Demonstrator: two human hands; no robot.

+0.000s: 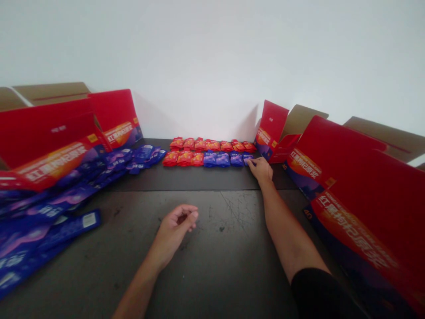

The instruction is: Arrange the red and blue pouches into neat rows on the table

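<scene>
Reaching forward, the right hand (261,169) is touching the rightmost blue pouch (246,157), its grip unclear; the left hand (179,219) is hovering, loosely half-open, above the surface (215,261).

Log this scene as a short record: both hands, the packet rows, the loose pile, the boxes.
Left hand: loosely curled over the dark table, nothing visible in it
Right hand: at the front row's rightmost blue packet
Back row: red packets
Front row: three red, four blue packets
Loose pile: blue packets, on the left
Boxes: mostly red, flaps open, both sides
</scene>
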